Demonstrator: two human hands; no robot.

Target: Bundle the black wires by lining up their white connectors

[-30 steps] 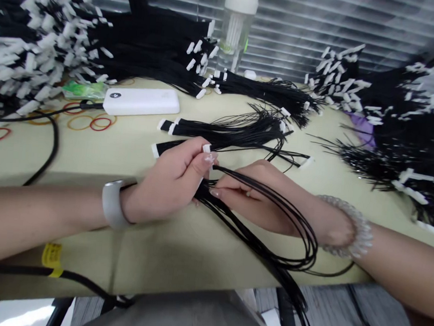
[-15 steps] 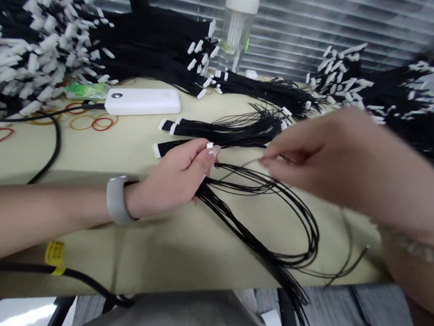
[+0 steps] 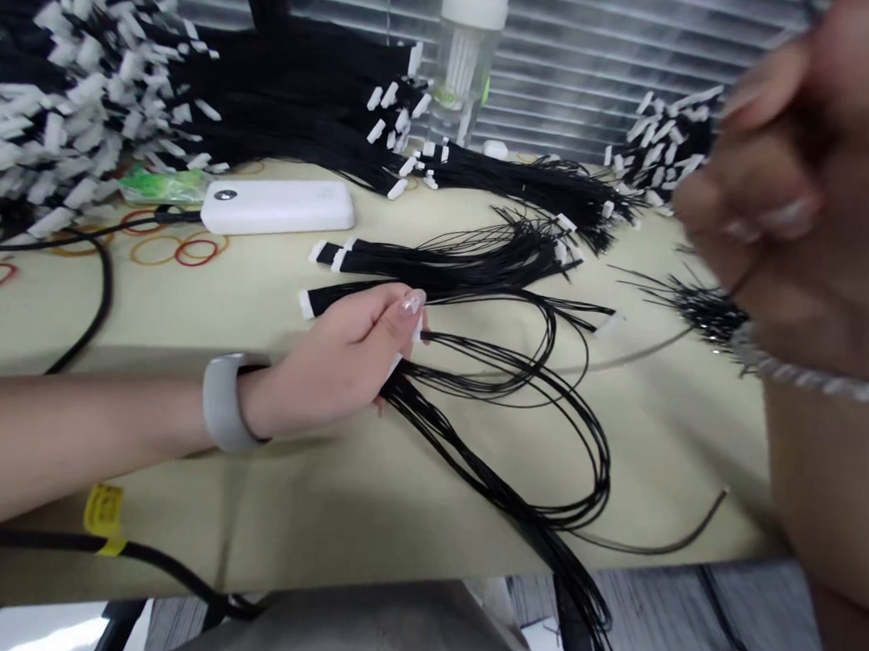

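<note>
My left hand is closed around a black wire harness with white connectors partly covered by my fingers. The harness wires loop to the right over the table, and a bundle of their ends hangs past the front edge. Raised close to the camera, my right hand has its fingers curled together and is somewhat blurred. A single thin black wire runs up from the loops towards it, seemingly pinched in the fingers. Just behind my left hand lie black cable bundles with white connectors.
Big heaps of black cables with white connectors line the back. A white power bank lies at left beside rubber bands. Behind stands a clear bottle. Loose wire ends lie at right. A thick black cable crosses the front.
My right hand has risen to the upper right, nearer the camera, drawing a thin wire out straighter. My left hand keeps its hold on the harness almost in place.
</note>
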